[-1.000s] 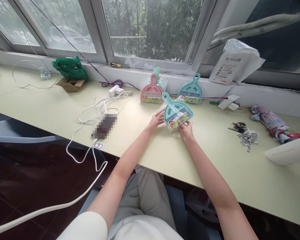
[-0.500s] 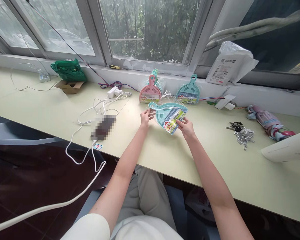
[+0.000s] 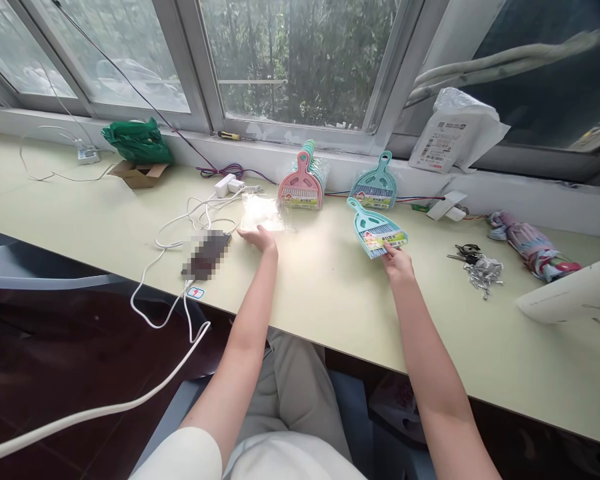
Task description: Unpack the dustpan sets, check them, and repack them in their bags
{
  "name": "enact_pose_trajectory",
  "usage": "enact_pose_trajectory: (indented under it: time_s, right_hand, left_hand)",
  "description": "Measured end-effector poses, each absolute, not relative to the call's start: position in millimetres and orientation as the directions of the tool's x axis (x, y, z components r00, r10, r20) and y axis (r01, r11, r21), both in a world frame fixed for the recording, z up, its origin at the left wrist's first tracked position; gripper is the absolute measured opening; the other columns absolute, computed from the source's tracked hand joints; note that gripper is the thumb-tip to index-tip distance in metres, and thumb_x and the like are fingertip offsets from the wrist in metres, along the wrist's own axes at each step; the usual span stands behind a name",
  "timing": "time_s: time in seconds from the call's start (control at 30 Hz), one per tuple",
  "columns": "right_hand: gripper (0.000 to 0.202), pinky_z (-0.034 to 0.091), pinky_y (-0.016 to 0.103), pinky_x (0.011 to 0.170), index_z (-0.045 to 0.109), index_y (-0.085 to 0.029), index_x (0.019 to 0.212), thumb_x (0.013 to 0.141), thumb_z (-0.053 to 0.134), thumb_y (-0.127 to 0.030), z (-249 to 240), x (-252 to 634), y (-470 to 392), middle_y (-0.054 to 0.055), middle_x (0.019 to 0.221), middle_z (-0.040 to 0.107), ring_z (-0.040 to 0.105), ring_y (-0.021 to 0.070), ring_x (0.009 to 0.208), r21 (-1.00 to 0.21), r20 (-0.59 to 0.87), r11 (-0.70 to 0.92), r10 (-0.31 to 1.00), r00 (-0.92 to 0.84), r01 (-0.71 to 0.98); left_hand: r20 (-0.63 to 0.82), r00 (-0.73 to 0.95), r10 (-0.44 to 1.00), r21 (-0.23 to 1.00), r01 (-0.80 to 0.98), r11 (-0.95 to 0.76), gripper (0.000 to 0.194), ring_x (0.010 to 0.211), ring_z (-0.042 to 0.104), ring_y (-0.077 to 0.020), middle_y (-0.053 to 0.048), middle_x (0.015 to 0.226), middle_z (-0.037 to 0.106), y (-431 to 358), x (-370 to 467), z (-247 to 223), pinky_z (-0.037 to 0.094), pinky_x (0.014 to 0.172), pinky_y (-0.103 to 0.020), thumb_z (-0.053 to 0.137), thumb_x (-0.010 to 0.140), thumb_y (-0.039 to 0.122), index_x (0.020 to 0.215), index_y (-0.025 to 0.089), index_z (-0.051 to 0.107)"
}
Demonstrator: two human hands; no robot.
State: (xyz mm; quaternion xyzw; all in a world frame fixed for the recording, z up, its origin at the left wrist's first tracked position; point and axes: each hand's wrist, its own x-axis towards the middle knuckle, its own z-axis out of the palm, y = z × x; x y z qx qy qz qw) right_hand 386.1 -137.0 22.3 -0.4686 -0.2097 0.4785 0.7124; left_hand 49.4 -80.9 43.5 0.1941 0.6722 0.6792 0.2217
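Note:
My right hand grips the lower edge of a teal dustpan-and-brush set with a yellow-green label, tilted above the table. Off to the left, my left hand is at the near edge of a clear plastic bag that shines brightly; its fingers are partly hidden by the bag, and their grip on it is unclear. Against the sill stand a row of wrapped sets with a pink one in front, and a wrapped teal set to its right.
White cables and a blurred dark device lie at the left. Further back are a green bag and a cardboard box. Keys, a folded umbrella and a white cylinder are at the right.
My hands have moved apart. The clear bag is off the teal set and at the left with my left hand, while my right hand has carried the set to the right.

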Motion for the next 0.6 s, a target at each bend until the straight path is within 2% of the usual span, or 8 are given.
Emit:
enact_pose_trajectory:
  time_s: [0.1,0.17,0.23,0.3,0.37,0.4,0.47,0.6]
  right_hand:
    - [0.021,0.054,0.028,0.095,0.06,-0.017,0.087,0.07,0.069,-0.007,14,389,-133,0.008,0.105,0.069,0.065,0.0173,0.106,-0.843,-0.208,0.096,0.85,0.485,-0.53]
    - [0.024,0.054,0.029,0.095,0.06,-0.017,0.089,0.069,0.07,-0.007,11,383,-132,0.008,0.107,0.068,0.065,0.0175,0.105,-0.83,-0.202,0.106,0.858,0.472,-0.547]
    - [0.027,0.054,0.03,0.095,0.06,-0.018,0.091,0.068,0.072,-0.009,12,374,-132,0.007,0.107,0.069,0.066,0.0174,0.103,-0.825,-0.156,0.131,0.882,0.444,-0.55]
    - [0.031,0.054,0.029,0.094,0.06,-0.019,0.095,0.068,0.074,-0.012,15,362,-133,0.006,0.106,0.069,0.066,0.017,0.102,-0.83,-0.091,0.149,0.914,0.395,-0.538]
    - [0.034,0.056,0.028,0.091,0.061,-0.019,0.099,0.068,0.076,-0.017,19,350,-137,0.005,0.104,0.07,0.067,0.0167,0.098,-0.852,-0.037,0.135,0.948,0.316,-0.506]
    - [0.035,0.057,0.028,0.088,0.061,-0.019,0.1,0.068,0.077,-0.02,22,345,-138,0.005,0.102,0.07,0.068,0.0167,0.096,-0.871,-0.022,0.112,0.963,0.267,-0.478]
    - [0.036,0.059,0.028,0.081,0.062,-0.018,0.101,0.07,0.077,-0.024,27,337,-141,0.005,0.1,0.071,0.07,0.0173,0.09,-0.916,-0.023,0.048,0.985,0.17,-0.399]
    - [0.024,0.061,0.027,0.062,0.063,-0.012,0.09,0.078,0.07,-0.03,32,342,-140,0.008,0.082,0.072,0.071,0.0178,0.067,-0.968,-0.13,-0.093,0.98,0.149,-0.234]
  left_hand:
    - [0.148,-0.912,0.382,0.975,0.2,0.101,0.083,0.146,0.004,-0.0287,-0.024,0.155,0.006,-94,52,57,0.016,0.116,-0.045,0.053,0.08,0.01,0.147,0.01,0.005]
    - [0.26,-0.842,0.472,0.952,0.305,0.021,0.076,0.146,0.002,-0.0275,-0.018,0.156,0.008,-101,63,66,0.015,0.116,-0.046,0.052,0.083,0.014,0.148,0.016,0.013]
    - [0.314,-0.651,0.691,0.943,0.297,-0.149,0.057,0.144,0.017,-0.0256,-0.014,0.152,0.027,-105,80,69,0.022,0.114,-0.043,0.048,0.088,0.021,0.142,0.022,0.031]
    - [0.273,-0.325,0.906,0.961,0.132,-0.242,0.041,0.132,0.041,-0.024,-0.012,0.135,0.051,-107,101,64,0.033,0.108,-0.04,0.042,0.093,0.031,0.132,0.024,0.045]
    - [0.093,0.038,0.995,0.993,-0.07,-0.09,0.042,0.11,0.059,-0.0239,-0.012,0.112,0.064,-107,124,53,0.045,0.095,-0.04,0.034,0.095,0.041,0.131,0.023,0.045]
    - [0.032,0.203,0.979,0.994,-0.108,-0.01,0.044,0.102,0.062,-0.0238,-0.011,0.106,0.066,-107,133,47,0.049,0.088,-0.04,0.034,0.094,0.046,0.131,0.023,0.044]
    - [-0.028,0.277,0.961,0.992,-0.114,0.062,0.047,0.09,0.064,-0.0224,-0.009,0.102,0.065,-107,145,36,0.052,0.078,-0.037,0.04,0.092,0.049,0.13,0.021,0.043]
    - [0.006,0.098,0.995,0.995,-0.102,0.004,0.039,0.091,0.062,-0.019,-0.008,0.106,0.063,-102,145,26,0.05,0.082,-0.033,0.046,0.09,0.044,0.12,0.018,0.05]
